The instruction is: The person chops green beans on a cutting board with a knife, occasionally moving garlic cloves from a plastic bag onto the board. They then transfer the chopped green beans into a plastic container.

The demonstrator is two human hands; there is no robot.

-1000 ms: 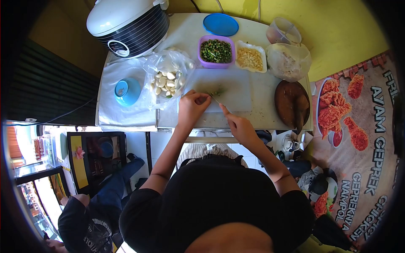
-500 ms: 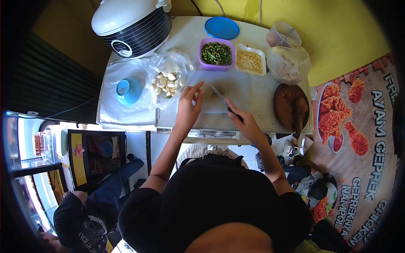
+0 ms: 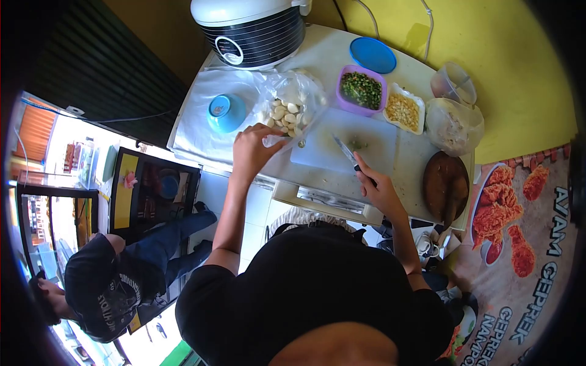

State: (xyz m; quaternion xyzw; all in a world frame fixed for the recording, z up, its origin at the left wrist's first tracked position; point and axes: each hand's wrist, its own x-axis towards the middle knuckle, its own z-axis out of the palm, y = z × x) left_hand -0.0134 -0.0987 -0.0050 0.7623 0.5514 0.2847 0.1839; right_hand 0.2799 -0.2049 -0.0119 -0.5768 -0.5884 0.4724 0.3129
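My left hand [image 3: 251,152] reaches to the near edge of a clear plastic bag [image 3: 305,91] full of peeled garlic cloves [image 3: 285,114]. Its thumb and fingers are apart, and the fingertips are close to the cloves; whether they touch one is hard to see. In my right hand [image 3: 381,189] is a knife [image 3: 345,149] with a dark handle, its blade pointing up and left over a white cutting board [image 3: 311,149]. Small greenish bits [image 3: 359,144] lie on the board beside the blade.
Behind the board stand a purple tub [image 3: 364,110] of chopped greens and a white tray [image 3: 420,125] of chopped pale pieces. An upturned blue bowl [image 3: 226,114], rice cooker [image 3: 253,36], blue lid [image 3: 373,55], knotted bag [image 3: 455,127] and brown mortar [image 3: 444,189] surround them. A person [image 3: 122,280] is at left.
My left hand has moved from above the board to the garlic bag. The knife in my right hand has drawn back slightly. The whole view has turned, shifting the table rightward.
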